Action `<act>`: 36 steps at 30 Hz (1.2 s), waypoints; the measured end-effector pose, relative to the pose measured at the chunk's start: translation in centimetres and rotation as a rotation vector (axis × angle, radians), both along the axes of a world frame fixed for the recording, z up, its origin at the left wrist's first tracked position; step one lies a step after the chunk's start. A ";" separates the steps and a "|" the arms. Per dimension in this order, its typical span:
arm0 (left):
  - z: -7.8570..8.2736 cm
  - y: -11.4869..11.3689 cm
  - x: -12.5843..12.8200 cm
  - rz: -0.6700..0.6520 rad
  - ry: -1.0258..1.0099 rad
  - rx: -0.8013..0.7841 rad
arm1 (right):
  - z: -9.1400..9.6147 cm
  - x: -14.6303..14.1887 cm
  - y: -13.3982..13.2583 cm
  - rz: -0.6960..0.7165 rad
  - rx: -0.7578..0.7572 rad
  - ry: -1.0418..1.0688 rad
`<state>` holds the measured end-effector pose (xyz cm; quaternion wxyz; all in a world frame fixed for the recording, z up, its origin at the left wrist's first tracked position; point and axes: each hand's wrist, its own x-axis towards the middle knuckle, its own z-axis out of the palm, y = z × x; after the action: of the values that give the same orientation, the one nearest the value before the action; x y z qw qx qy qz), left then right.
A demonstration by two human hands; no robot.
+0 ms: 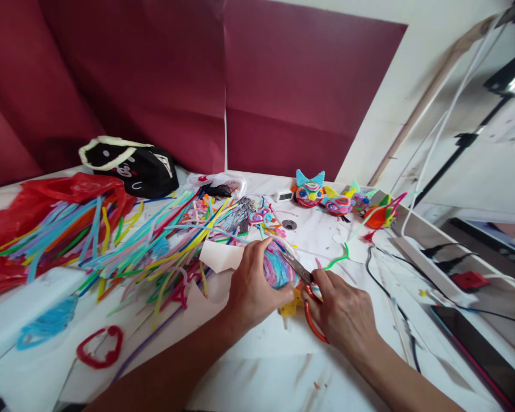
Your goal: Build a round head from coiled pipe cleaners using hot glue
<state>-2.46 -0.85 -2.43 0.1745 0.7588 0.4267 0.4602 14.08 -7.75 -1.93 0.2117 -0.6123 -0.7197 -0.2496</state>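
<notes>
My left hand (pixel 251 289) is closed around a small ball wound from pink and blue pipe cleaners (pixel 278 268), held just above the white table (pixel 278 366). My right hand (pixel 343 312) grips orange-handled scissors (pixel 305 286), whose blades point up and left against the ball. A yellow piece (pixel 290 309) sits under the ball between my hands. A green pipe cleaner (pixel 339 260) lies just right of the blades.
A big heap of coloured pipe cleaners (pixel 146 240) spreads left, partly on a red plastic bag (pixel 34 200). A black bag (pixel 133 166) stands behind. Finished pipe-cleaner figures (pixel 311 191) line the back right. Cables, a power strip (pixel 429 269) and a dark tablet (pixel 484 349) lie right.
</notes>
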 end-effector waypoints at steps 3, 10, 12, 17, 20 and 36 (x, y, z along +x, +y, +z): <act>-0.1 0.0 0.0 -0.001 0.003 -0.010 | -0.1 0.2 0.1 0.010 0.012 -0.018; -0.1 0.0 0.0 0.012 0.007 -0.035 | 0.0 0.3 0.3 0.025 0.028 -0.056; -0.1 0.0 0.0 0.013 0.009 -0.036 | -0.1 0.4 0.4 0.029 0.035 -0.064; -0.2 0.0 0.0 0.016 0.010 -0.053 | -0.3 0.6 0.5 0.029 0.040 -0.077; -0.2 0.1 0.1 0.019 0.010 -0.052 | -0.2 0.5 0.5 0.016 0.027 -0.066; 0.0 0.1 0.0 0.014 -0.007 -0.032 | 1.1 -0.2 0.5 -0.019 -0.052 -0.024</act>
<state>-2.43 -0.75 -2.41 0.1849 0.7512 0.4389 0.4570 13.84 -7.28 -0.86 0.1846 -0.6215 -0.7225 -0.2402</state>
